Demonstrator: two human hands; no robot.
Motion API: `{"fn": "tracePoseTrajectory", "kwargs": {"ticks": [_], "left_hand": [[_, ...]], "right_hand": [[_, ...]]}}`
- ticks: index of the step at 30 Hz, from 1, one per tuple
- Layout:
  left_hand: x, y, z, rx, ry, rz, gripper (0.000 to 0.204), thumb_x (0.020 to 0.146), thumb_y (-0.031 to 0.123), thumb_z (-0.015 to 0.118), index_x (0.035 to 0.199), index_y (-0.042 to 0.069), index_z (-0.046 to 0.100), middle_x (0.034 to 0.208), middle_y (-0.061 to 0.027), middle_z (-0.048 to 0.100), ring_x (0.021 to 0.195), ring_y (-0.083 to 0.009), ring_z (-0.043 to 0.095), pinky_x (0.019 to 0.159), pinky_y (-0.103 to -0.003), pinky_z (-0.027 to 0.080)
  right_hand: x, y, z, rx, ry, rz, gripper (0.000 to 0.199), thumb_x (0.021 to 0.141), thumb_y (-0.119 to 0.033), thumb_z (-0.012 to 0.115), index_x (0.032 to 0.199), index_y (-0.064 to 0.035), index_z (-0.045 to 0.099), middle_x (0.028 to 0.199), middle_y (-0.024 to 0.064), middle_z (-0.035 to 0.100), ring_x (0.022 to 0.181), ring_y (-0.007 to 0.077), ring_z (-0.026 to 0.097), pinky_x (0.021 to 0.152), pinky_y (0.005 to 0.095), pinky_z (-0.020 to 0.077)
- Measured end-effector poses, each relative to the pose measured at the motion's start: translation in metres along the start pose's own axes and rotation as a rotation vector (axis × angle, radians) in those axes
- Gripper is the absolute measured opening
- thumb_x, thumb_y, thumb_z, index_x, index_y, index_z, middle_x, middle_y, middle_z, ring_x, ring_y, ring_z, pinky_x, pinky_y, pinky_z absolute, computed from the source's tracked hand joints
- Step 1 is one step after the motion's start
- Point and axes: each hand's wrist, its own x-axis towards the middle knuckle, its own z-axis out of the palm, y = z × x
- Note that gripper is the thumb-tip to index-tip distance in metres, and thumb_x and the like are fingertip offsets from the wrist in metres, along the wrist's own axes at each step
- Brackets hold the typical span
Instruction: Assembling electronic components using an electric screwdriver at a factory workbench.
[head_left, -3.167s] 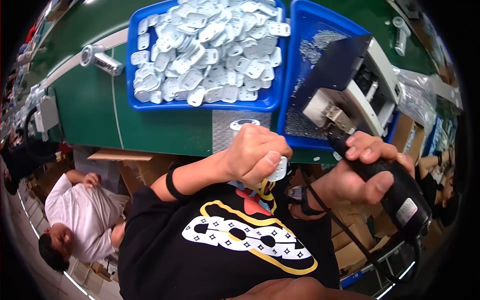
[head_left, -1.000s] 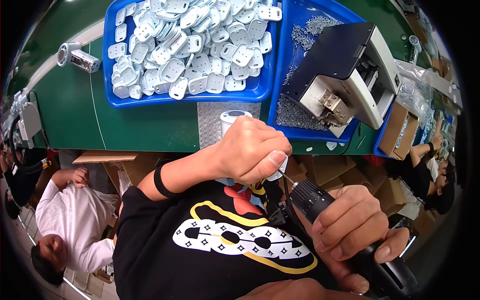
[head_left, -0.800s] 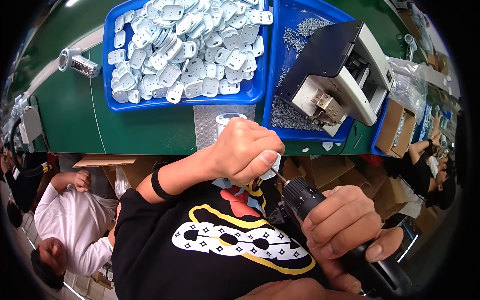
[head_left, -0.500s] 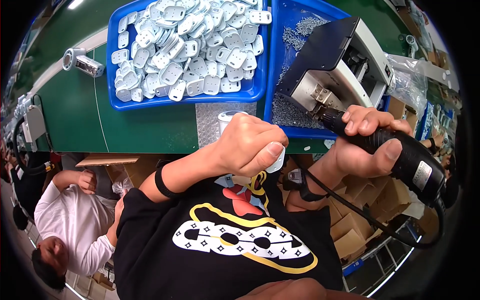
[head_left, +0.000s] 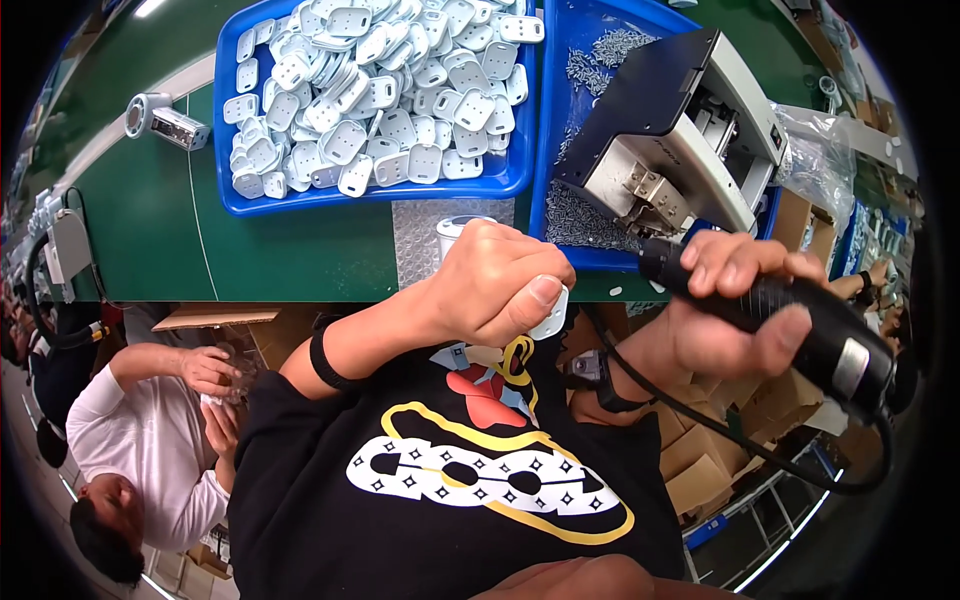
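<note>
My left hand [head_left: 505, 285] is closed, with a small white plastic plate [head_left: 551, 314] pinched in it; only one rounded end of the plate shows beyond the thumb. Just behind that hand, partly covered by it, a white round-topped housing [head_left: 452, 230] stands on bubble wrap [head_left: 412, 235] at the table edge. My right hand [head_left: 735, 310] grips a black electric screwdriver [head_left: 780, 312], its tip end toward the screw feeder [head_left: 655, 185] and a short way off its metal outlet. A cord runs from the screwdriver's rear.
A blue tray [head_left: 375, 203] heaped with white plates lies on the green table [head_left: 300, 265]. Another blue tray [head_left: 610, 258] holds loose screws and the feeder. A white and metallic device [head_left: 165, 123] lies at left. Cardboard boxes [head_left: 705, 465] stand below right; a co-worker [head_left: 160, 440] sits at left.
My right hand has drawn the screwdriver back from the feeder's outlet, slightly toward me. My left hand keeps its place with the plate. The co-worker's hands have come together.
</note>
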Motion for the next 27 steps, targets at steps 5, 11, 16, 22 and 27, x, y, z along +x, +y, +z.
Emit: {"fn": "tracePoseTrajectory", "kwargs": {"ticks": [5, 11, 16, 22, 27], "left_hand": [[-0.002, -0.003, -0.001, -0.008, -0.004, -0.002, 0.030, 0.098, 0.022, 0.047, 0.079, 0.005, 0.061, 0.065, -0.0094, 0.061, 0.053, -0.0301, 0.061, 0.049, -0.038, 0.048], [0.001, -0.001, -0.001, 0.005, 0.029, 0.001, 0.029, 0.098, 0.022, 0.047, 0.076, 0.006, 0.059, 0.062, -0.0086, 0.057, 0.051, -0.0303, 0.058, 0.047, -0.039, 0.046], [0.003, 0.003, 0.003, 0.020, 0.033, -0.036, 0.030, 0.097, 0.020, 0.047, 0.072, 0.007, 0.055, 0.059, -0.0086, 0.053, 0.049, -0.0319, 0.055, 0.046, -0.041, 0.042], [-0.002, 0.009, -0.001, 0.071, -0.062, -0.072, 0.029, 0.096, 0.017, 0.042, 0.077, 0.004, 0.059, 0.064, -0.0098, 0.059, 0.051, -0.0298, 0.057, 0.049, -0.038, 0.045], [0.004, 0.027, -0.019, 0.123, -0.025, -0.056, 0.029, 0.096, 0.020, 0.045, 0.076, 0.005, 0.059, 0.062, -0.0080, 0.055, 0.050, -0.0275, 0.056, 0.048, -0.038, 0.045]], "right_hand": [[-0.017, -0.061, 0.004, 0.229, -0.316, -0.043, 0.053, 0.088, -0.021, 0.077, 0.126, -0.0098, 0.041, 0.078, 0.0067, 0.060, 0.057, 0.0214, 0.062, 0.054, 0.0362, 0.0557], [-0.023, -0.069, 0.021, 0.202, -0.421, 0.093, 0.053, 0.094, -0.042, 0.069, 0.130, -0.0133, 0.044, 0.080, 0.0044, 0.055, 0.061, 0.0176, 0.056, 0.054, 0.0314, 0.0517], [-0.027, -0.049, 0.026, 0.218, -0.338, -0.061, 0.051, 0.090, -0.044, 0.074, 0.115, -0.0081, 0.047, 0.070, -0.0005, 0.056, 0.052, 0.0106, 0.055, 0.048, 0.0240, 0.0506], [-0.029, -0.049, 0.030, 0.220, -0.368, -0.059, 0.050, 0.091, -0.044, 0.073, 0.113, -0.0080, 0.046, 0.069, -0.0004, 0.055, 0.053, 0.0105, 0.056, 0.048, 0.0246, 0.0519], [-0.031, -0.052, 0.036, 0.386, -0.261, -0.119, 0.050, 0.090, -0.037, 0.074, 0.115, -0.0082, 0.043, 0.072, 0.0016, 0.057, 0.054, 0.0140, 0.058, 0.050, 0.0292, 0.0527]]}}
